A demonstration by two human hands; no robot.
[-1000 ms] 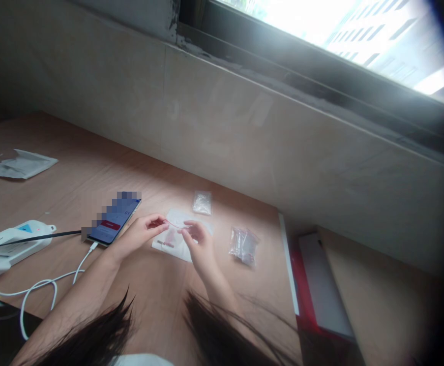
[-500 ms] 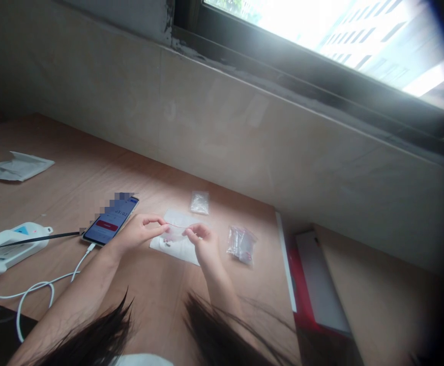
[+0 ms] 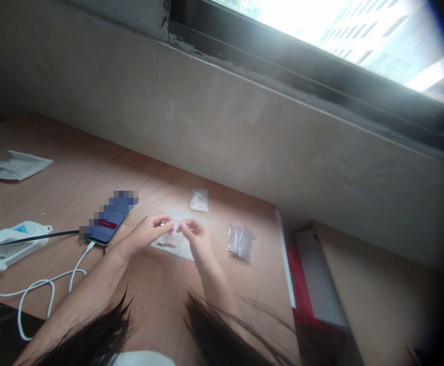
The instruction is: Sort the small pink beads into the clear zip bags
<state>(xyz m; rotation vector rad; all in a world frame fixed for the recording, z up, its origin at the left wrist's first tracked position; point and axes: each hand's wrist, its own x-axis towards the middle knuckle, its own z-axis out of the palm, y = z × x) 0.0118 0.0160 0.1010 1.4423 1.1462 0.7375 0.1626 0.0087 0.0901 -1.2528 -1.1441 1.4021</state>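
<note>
My left hand [image 3: 153, 230] and my right hand [image 3: 197, 235] are close together over a white paper sheet [image 3: 183, 250], fingertips almost touching. Both pinch a thin reddish thread [image 3: 176, 221], of which only a short stretch shows between them. Small dark reddish bits [image 3: 166, 244] lie on the sheet below my left hand. Beyond the sheet is a small clear plastic bag [image 3: 199, 201] with pale contents. To the right of my right hand rests a larger clear bag [image 3: 240, 241] with dark and reddish contents, too blurred to name.
A phone [image 3: 111, 223] on a white cable [image 3: 77, 264] lies left of my left hand. A white power strip [image 3: 11, 249] with a black cord is at the far left, with a torn white packet [image 3: 18, 165] behind it. The wall [image 3: 214, 122] borders the table's back.
My hands have come closer together, so the stretch of thread between them is shorter. The dark bits on the sheet show more plainly now. The view has shifted slightly.
</note>
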